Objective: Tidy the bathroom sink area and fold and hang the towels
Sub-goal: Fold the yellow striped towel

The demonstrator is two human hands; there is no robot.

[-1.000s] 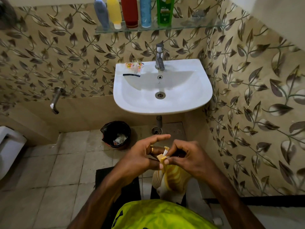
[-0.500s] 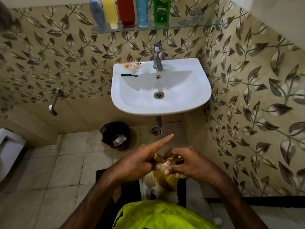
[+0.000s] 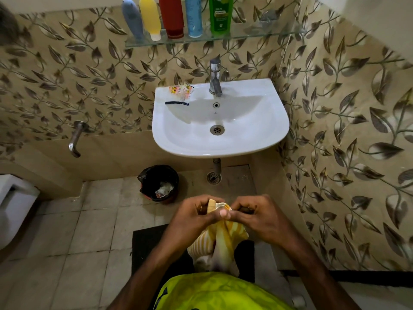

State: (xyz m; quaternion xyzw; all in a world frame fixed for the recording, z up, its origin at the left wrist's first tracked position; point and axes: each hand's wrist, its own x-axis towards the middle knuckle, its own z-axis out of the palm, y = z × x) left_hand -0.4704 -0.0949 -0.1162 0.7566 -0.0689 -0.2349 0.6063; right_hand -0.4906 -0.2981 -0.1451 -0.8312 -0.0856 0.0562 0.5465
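Note:
A yellow and white striped towel point(image 3: 220, 242) hangs bunched below my hands, in front of my body. My left hand point(image 3: 196, 217) grips its top edge with fingers curled and thumb pressed on the cloth. My right hand point(image 3: 257, 217) pinches the same edge just beside it, knuckles up. The white sink point(image 3: 263, 130) hangs on the wall ahead. On its left rim lie small orange-printed sachets point(image 3: 181, 90) and a thin black strip point(image 3: 176, 103).
A glass shelf point(image 3: 257, 35) above the tap point(image 3: 215, 78) carries several bottles. A black-lined bin point(image 3: 159, 183) with scraps stands on the floor left of the drain pipe. A wall spout point(image 3: 76, 139) juts out at left, a dark mat point(image 3: 147, 249) lies underfoot.
My left index finger, stretched out before, has curled onto the towel. Both hands have closed together on the towel's top edge and lifted it slightly.

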